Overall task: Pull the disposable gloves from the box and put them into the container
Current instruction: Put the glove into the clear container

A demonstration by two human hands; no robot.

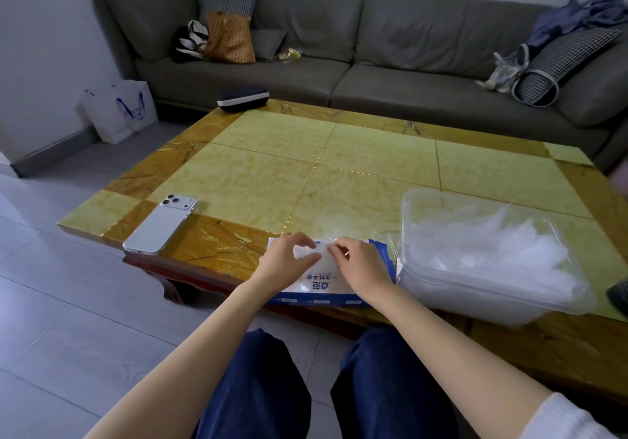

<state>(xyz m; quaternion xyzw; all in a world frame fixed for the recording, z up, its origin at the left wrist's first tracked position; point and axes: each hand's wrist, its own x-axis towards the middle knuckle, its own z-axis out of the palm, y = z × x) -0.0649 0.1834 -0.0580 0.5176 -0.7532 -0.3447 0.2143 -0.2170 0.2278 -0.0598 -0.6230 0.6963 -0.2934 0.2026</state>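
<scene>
Translucent white film, a thin glove [307, 252], is sticking up out of the top opening of the blue-and-white box [323, 285] at lower centre of the frame. The box is lying flat on the near edge of the table [339, 173], printed side up.

Left hand [283, 263]: resting over the left part of the box. Thumb and forefinger are curling inward and pinching the left side of the glove.

Right hand [360, 263]: lying over the right part of the box. Fingers are bent, and the fingertips are pinching the right edge of the same glove. Whether the lower fingers are pressing on the box cannot be told.

The clear container [458, 297] is sitting just right of the box, at lower right. Whether the two are touching cannot be told. A heap of gloves [489, 251], crumpled and whitish, is filling much of its inside.

Other items:
- A white phone [163, 224] is lying camera side up near the table's left corner, middle left of the frame.
- A dark case [243, 98] with a white band is sitting on the table's far corner, upper centre-left.
- A grey sofa [306, 75] is running across the top of the frame, with an orange-brown tote bag [230, 38] leaning on it at upper left.
- A white paper bag [119, 109] is standing on the floor at far left.
- Knees in dark blue trousers [265, 387] are showing at bottom centre.
</scene>
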